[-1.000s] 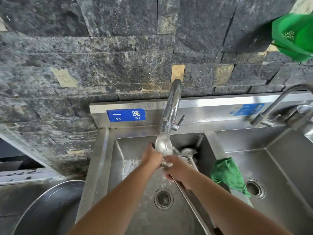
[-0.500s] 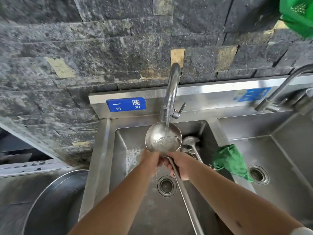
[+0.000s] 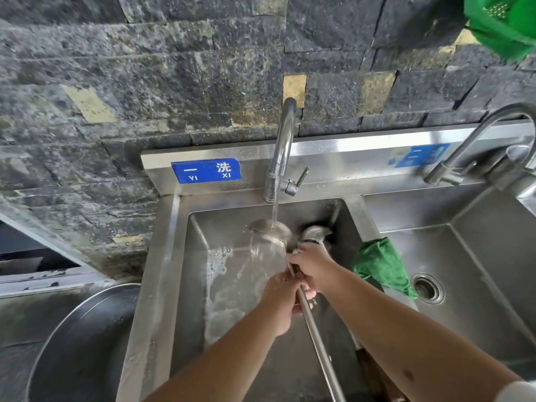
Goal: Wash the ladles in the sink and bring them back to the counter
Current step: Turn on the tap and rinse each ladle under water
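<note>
The ladle (image 3: 271,232) has tipped over since half a second ago: its bowl faced up at me then, now it's turned down and away, and the tap (image 3: 282,158) stream lands on its back and sheets off into the basin. My left hand (image 3: 278,300) is curled round the long handle lower down, and my right hand (image 3: 311,268) grasps it just behind the bowl, both clenched on the 1 ladle. To do this rinse well, I judge I should roll the handle slowly between both hands so the water sweeps the whole bowl, keeping it low to limit splashing. Inside the left sink (image 3: 185,285) I see foam and water along the left wall, and a second ladle (image 3: 314,233) leaning in the back right corner, just beside the first. A green cloth (image 3: 380,265) hangs over the divider. The right sink (image 3: 478,285) shows only its drain, and a big steel basin (image 3: 81,343) sits to the left; I can't tell its contents.
</note>
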